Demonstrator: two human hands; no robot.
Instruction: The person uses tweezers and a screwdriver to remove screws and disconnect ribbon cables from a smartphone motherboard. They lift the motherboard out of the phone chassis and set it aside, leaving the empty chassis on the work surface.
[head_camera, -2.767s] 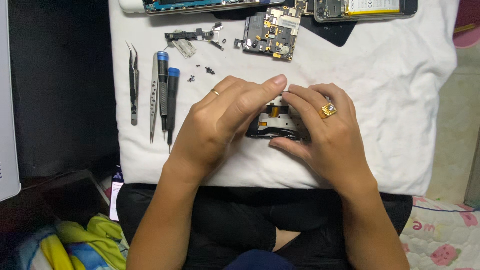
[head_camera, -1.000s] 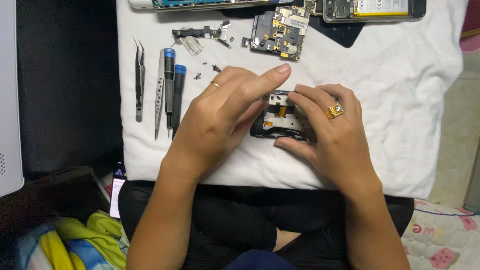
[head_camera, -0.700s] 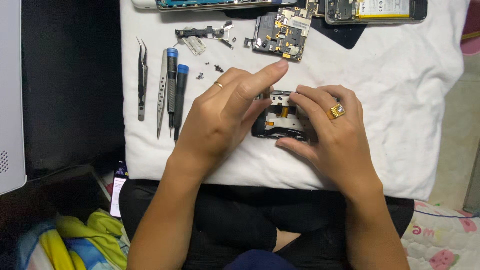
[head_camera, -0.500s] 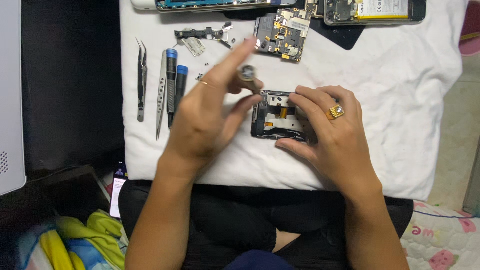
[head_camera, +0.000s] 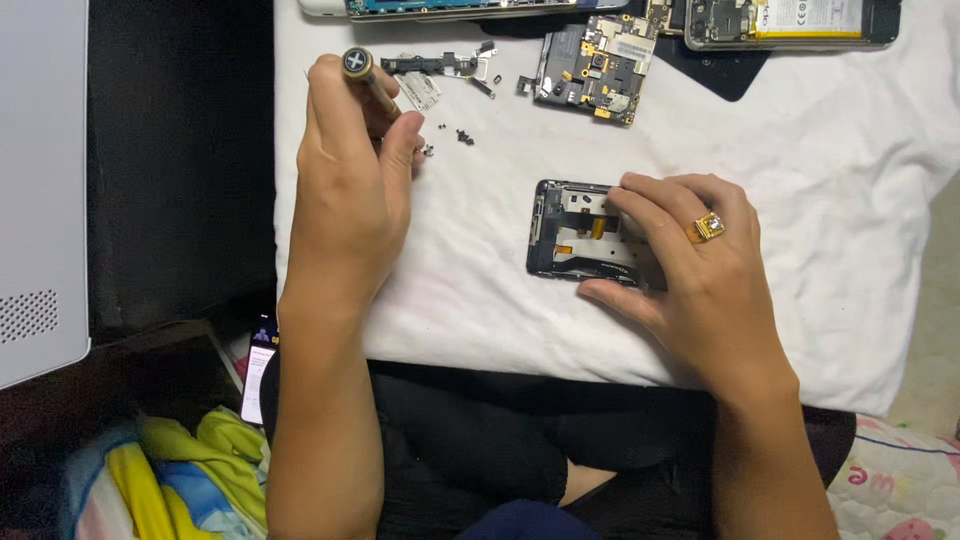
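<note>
My right hand (head_camera: 700, 285), with a gold ring, rests on a black phone frame (head_camera: 572, 238) lying on the white cloth (head_camera: 480, 290); thumb and fingers pinch its right part. My left hand (head_camera: 350, 190) is up at the cloth's left side and holds a small screwdriver (head_camera: 368, 76), its round cap toward the camera and its tip pointing down toward a few tiny black screws (head_camera: 462, 136). The hand covers the other tools that lay there.
At the cloth's far edge lie a green circuit board (head_camera: 592, 70), a thin black flex part (head_camera: 432, 66), a phone body with a battery (head_camera: 790, 20) and another phone's edge (head_camera: 450, 8). A white panel (head_camera: 40, 190) stands left. Coloured fabric (head_camera: 170, 480) is at bottom left.
My left hand left the phone frame, lifted a screwdriver and carried it left and away toward the loose screws. My right hand stayed on the frame.
</note>
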